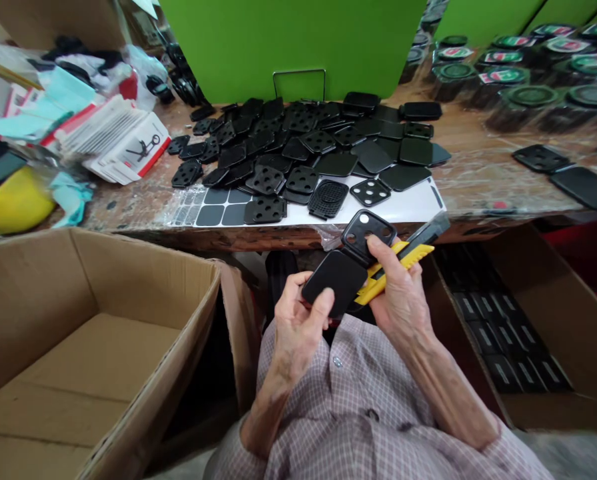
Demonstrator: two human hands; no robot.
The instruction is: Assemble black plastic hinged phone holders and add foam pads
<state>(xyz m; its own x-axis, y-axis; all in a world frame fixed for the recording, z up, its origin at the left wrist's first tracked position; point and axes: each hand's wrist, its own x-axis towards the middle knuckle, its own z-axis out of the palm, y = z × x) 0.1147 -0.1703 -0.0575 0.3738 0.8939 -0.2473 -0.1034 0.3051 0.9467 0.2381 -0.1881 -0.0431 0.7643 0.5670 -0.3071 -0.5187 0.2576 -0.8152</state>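
Note:
My left hand (301, 323) grips the smooth half of a black hinged plastic case (336, 281), its thumb lying on the flat face. The case is unfolded, and its other half has several round holes. My right hand (401, 293) pinches that holed half with the thumb on top. Tucked in the same right hand is a yellow utility knife (376, 283), its grey front end pointing up and to the right. Both hands are in front of the table edge, above my lap. How the fingers wrap underneath is hidden.
Many similar black plates (273, 143) are heaped on the wooden table, partly over a white sticker sheet (403, 203). An open cardboard box (148, 267) stands at left; another box (543, 300) at right holds rows of black packs. Clear tubs (528, 100) and printed cards (121, 143) flank the heap.

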